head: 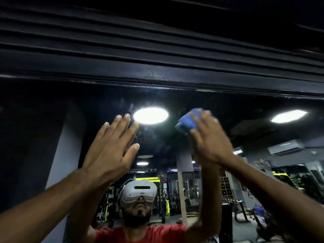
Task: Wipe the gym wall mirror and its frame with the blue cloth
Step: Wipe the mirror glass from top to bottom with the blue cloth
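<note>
The wall mirror [52,137] fills the lower half of the view, and its dark top frame [157,76] runs across just above my hands. My right hand [210,137] presses the bunched blue cloth [185,123] flat against the glass near the top edge, fingers spread over it; the hand is blurred. My left hand [112,146] is raised with straight fingers against or just in front of the glass, left of the cloth, holding nothing. Both arms reach up from the bottom corners.
Dark ribbed wall panels [140,32] lie above the frame. The mirror reflects ceiling lights [150,115], gym racks and machines [166,199], and a person in a red shirt with a white headset [138,192].
</note>
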Motion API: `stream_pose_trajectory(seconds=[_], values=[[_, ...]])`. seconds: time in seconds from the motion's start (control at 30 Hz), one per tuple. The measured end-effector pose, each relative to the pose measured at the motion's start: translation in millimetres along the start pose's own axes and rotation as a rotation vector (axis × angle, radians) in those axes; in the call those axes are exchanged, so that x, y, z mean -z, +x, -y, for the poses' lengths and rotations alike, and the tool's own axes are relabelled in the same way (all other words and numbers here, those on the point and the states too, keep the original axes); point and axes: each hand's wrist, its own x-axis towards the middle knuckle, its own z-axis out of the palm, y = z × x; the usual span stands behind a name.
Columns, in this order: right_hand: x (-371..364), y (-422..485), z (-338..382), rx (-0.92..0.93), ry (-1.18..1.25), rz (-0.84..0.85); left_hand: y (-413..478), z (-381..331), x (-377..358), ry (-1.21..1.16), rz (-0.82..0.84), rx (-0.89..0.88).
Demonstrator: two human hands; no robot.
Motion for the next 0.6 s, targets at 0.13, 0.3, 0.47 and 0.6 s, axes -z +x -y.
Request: stream_pose_trajectory(seconds=[0.13,0.3,0.47,0.6], values=[[0,-11,-2,-0.588,0.073,-0.146,-9,7,-3,-0.005,0.006,-0.009],[-9,-70,113,-0.190,0.130,0.009,-9,9,2,0.021,0.015,-0.014],[-2,-23,92,0.194,0.062,0.089,13,50,21,0.016,-0.062,0.117],[-6,70,85,-0.301,0.081,-0.075,18,92,31,0.082,-0.034,0.133]])
